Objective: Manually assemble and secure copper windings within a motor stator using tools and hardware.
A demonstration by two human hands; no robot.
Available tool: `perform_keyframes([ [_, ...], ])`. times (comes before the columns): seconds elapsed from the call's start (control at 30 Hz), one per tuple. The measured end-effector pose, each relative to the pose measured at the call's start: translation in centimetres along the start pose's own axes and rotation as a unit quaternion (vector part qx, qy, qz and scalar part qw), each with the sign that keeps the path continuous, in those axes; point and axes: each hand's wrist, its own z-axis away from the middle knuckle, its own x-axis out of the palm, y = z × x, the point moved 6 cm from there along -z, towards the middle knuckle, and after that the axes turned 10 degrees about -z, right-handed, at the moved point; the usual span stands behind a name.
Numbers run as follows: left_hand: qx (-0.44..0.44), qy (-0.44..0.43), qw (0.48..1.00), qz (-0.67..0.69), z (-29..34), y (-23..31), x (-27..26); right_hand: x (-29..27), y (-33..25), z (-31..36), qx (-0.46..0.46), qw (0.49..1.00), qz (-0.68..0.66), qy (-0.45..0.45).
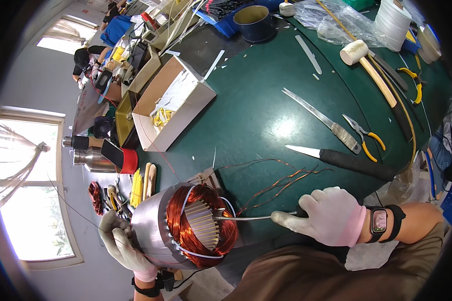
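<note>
Left hand (120, 243) cupping stator (186, 226), right hand (331, 215) gripping tool (246, 217)

We see the grey motor stator (186, 226) with copper windings tipped on its side at the worktop's near-left edge, a metal hooked tool (241, 217) poking its bore.

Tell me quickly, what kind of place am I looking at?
Likely a motor-winding workshop: a stator wound with copper wire, a green bench strewn with pliers and a mallet, and other people at benches beyond.
</note>
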Motion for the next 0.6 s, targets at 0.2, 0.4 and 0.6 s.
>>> perform_keyframes([
  [0.2, -0.026, 0.003, 1.000, 0.005, -0.4, 0.2, 0.9, -4.0, 2.1, -5.2, 0.007, 0.975, -0.118, -0.186],
  [0.4, 0.023, 0.012, 0.998, 0.049, -0.4, 0.9, 0.3, -3.3, 0.1, -9.7, -0.030, 0.972, -0.119, -0.203],
  [0.6, 0.003, 0.042, 0.990, 0.138, 0.5, 0.1, -0.5, -2.2, 1.3, -8.2, 0.027, 0.970, -0.086, -0.225],
])
